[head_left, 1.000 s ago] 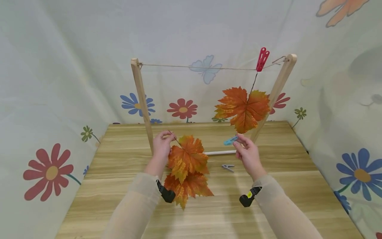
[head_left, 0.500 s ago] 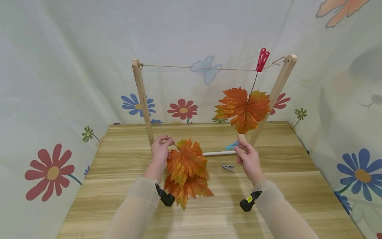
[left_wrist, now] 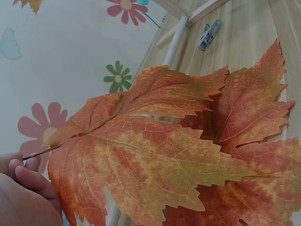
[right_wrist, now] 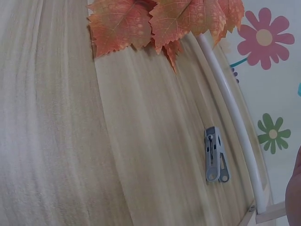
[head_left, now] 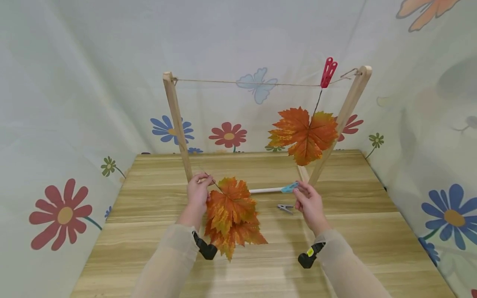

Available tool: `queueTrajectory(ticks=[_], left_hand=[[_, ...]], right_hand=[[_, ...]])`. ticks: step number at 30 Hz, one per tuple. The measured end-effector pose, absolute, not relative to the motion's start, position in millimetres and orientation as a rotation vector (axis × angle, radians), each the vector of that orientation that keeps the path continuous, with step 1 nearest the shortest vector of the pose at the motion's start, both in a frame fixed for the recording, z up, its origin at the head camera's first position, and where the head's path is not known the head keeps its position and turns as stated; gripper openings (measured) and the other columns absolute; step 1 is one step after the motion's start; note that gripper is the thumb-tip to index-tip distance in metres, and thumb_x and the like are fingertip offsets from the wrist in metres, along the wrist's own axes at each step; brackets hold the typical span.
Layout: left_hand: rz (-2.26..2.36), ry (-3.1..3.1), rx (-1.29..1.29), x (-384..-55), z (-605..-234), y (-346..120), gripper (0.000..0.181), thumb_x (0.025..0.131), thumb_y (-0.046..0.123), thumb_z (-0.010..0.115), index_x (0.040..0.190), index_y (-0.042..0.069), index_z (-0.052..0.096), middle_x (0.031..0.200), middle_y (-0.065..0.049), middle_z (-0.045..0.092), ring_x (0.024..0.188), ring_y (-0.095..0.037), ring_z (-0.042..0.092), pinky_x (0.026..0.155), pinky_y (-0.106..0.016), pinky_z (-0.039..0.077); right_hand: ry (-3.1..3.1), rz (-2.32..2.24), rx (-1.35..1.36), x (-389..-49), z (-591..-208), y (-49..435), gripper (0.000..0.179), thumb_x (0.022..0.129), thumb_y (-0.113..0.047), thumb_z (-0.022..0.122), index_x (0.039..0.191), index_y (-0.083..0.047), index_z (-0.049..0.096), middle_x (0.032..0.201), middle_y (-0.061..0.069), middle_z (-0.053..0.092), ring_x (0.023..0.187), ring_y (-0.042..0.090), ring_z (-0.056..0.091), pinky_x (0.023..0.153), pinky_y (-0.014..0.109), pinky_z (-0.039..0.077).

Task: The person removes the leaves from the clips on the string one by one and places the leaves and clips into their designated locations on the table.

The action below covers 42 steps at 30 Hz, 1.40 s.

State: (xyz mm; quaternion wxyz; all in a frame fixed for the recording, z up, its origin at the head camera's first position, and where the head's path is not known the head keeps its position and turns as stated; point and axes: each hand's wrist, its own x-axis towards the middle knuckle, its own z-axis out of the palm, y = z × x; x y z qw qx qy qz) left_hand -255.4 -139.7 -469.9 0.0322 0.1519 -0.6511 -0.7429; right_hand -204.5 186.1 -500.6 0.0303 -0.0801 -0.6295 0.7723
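Observation:
My left hand (head_left: 198,192) pinches the thin dark stem of an orange artificial maple leaf (head_left: 232,200), which hangs just over a second leaf (head_left: 246,232) on the table. In the left wrist view, the stem (left_wrist: 42,153) runs out from between thumb and fingers. My right hand (head_left: 310,203) holds a light blue clothespin (head_left: 289,188) by one end, in front of the white crossbar. A grey clothespin (head_left: 285,208) lies on the table between the hands. Above, a red clothespin (head_left: 328,73) fastens a third leaf (head_left: 306,134) to the string by its stem.
A wooden frame has a left post (head_left: 178,124) and a right post (head_left: 344,111), with a string (head_left: 223,82) tied between their tops. A white crossbar (head_left: 265,191) joins them low down, behind the hands. Flower-printed cloth (head_left: 112,62) surrounds the wooden table (head_left: 123,231).
Both hands have come down a little, the left with its leaf and the right with the blue clothespin. The held leaf now covers more of the one below.

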Motion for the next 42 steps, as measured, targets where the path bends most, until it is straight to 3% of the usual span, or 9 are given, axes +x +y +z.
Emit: queueTrajectory(ticks=[9, 16, 24, 31, 42], left_hand=[[-2.314, -1.940, 0.510, -254, -478, -143, 0.015, 0.091, 0.015, 0.062, 0.100, 0.004, 0.055, 0.078, -0.003, 0.067, 0.033, -0.005, 0.032, 0.033, -0.019, 0.030], [-2.353, -1.877, 0.518, -250, -483, -146, 0.013, 0.091, 0.011, 0.061, 0.098, 0.003, 0.053, 0.072, -0.001, 0.065, 0.031, -0.004, 0.033, 0.032, -0.018, 0.029], [-2.317, -1.878, 0.546, -246, -489, -146, 0.020, 0.090, 0.011, 0.062, 0.104, -0.002, 0.055, 0.075, -0.003, 0.065, 0.032, -0.004, 0.033, 0.032, -0.018, 0.028], [-2.354, -1.851, 0.544, -240, -500, -147, 0.015, 0.091, 0.010, 0.061, 0.100, 0.000, 0.054, 0.072, -0.001, 0.064, 0.032, -0.005, 0.033, 0.033, -0.019, 0.029], [-2.401, -1.838, 0.613, -225, -501, -151, 0.015, 0.092, 0.007, 0.059, 0.100, -0.002, 0.049, 0.072, -0.004, 0.065, 0.032, -0.005, 0.037, 0.033, -0.019, 0.033]], right_hand=[[-1.889, 2.412, -0.261, -203, -510, 186, 0.032, 0.092, -0.011, 0.060, 0.123, -0.010, 0.049, 0.102, -0.002, 0.057, 0.053, 0.007, 0.043, 0.048, 0.019, 0.041], [-1.934, 2.387, -0.273, -200, -516, 185, 0.044, 0.093, -0.010, 0.058, 0.133, -0.001, 0.042, 0.105, -0.001, 0.056, 0.051, 0.007, 0.043, 0.046, 0.018, 0.040], [-1.952, 2.402, -0.268, -197, -521, 187, 0.046, 0.094, -0.008, 0.056, 0.135, 0.000, 0.039, 0.106, 0.002, 0.053, 0.051, 0.007, 0.044, 0.047, 0.019, 0.040], [-1.922, 2.358, -0.087, -200, -539, 191, 0.038, 0.091, -0.012, 0.061, 0.127, -0.004, 0.049, 0.102, 0.001, 0.056, 0.050, 0.006, 0.046, 0.044, 0.018, 0.037], [-1.979, 2.370, -0.274, -192, -531, 188, 0.039, 0.092, -0.009, 0.059, 0.128, -0.003, 0.045, 0.107, 0.006, 0.053, 0.048, 0.007, 0.046, 0.042, 0.019, 0.032]])
